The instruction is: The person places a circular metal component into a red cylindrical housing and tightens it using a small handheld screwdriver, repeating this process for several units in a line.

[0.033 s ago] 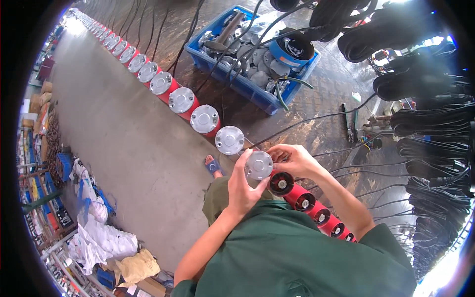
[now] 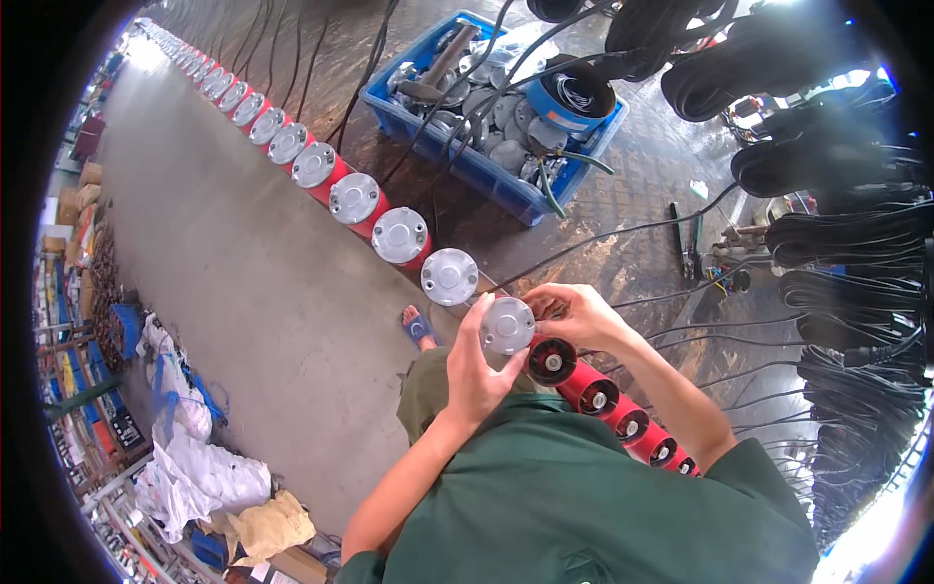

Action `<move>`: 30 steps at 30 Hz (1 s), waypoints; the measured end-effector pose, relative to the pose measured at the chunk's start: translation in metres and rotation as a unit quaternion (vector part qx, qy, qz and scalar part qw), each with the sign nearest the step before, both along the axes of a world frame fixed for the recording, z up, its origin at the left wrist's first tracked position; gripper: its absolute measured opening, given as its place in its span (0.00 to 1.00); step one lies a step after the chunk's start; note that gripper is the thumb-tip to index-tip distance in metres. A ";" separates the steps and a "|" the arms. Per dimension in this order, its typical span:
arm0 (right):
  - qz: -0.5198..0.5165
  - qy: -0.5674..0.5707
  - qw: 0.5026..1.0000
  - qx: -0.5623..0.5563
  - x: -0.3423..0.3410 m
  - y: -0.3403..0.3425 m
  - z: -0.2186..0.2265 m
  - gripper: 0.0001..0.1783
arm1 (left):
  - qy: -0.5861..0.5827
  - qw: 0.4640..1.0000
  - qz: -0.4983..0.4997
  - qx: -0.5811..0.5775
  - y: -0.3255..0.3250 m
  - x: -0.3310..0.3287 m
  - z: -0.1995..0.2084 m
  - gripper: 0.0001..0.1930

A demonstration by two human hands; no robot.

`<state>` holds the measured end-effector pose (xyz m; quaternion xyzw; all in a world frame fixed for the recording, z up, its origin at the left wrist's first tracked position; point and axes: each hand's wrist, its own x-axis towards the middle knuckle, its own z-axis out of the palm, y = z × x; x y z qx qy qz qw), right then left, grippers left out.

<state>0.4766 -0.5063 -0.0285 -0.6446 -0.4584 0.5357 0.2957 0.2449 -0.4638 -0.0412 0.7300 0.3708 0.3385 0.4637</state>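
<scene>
From the head camera, the person in a green shirt holds a round grey metal cap just below the middle of the picture. The cap is a flat disc with a raised hub in the centre and small bolt bosses around its rim. The left hand is clamped on it from about seven o'clock, thumb along the cap's left edge. The right hand sits at the cap's three o'clock, fingers curled against its rim, closed on it. Just below the cap, at five o'clock, stands an open red cylinder, the first of several uncapped ones running toward the lower right. From the cap toward eleven o'clock a long row of capped cylinders stretches across the concrete floor. At one o'clock sits a blue crate full of grey caps and cables.
</scene>
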 end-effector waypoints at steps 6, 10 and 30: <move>-0.017 0.020 1.000 -0.006 0.000 -0.003 -0.007 0.26 | 0.024 1.000 -0.001 0.014 0.000 0.001 0.003 0.45; -0.037 0.073 0.997 -0.016 0.000 -0.004 -0.009 0.25 | 0.032 0.999 -0.006 0.039 0.002 0.001 0.004 0.43; -0.040 0.182 0.982 -0.034 0.006 -0.009 -0.023 0.24 | 0.050 0.997 -0.013 0.062 0.002 0.002 0.003 0.30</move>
